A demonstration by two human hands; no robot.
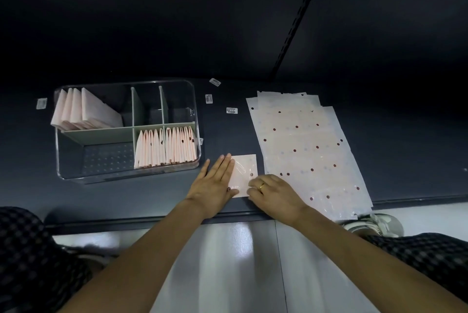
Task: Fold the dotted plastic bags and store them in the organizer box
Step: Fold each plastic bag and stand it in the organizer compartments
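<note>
Just below the centre of the frame, a small folded square of pale pink dotted plastic bag (243, 175) lies on the dark grey table (405, 150) near its front edge. The left hand (215, 181) lies flat on the square's left part, fingers straight and together, pressing it down. The right hand (272, 192), with a gold ring on 1 finger, has its fingers curled at the square's lower right edge; whether they pinch it I cannot tell. Left of centre stands a clear plastic organizer box (126, 175) with grey-green dividers, holding 3 groups of folded pink bags upright. At right lies a flat stack of unfolded dotted bags (304, 145). Small white labels (231, 110) lie between box and stack.
</note>
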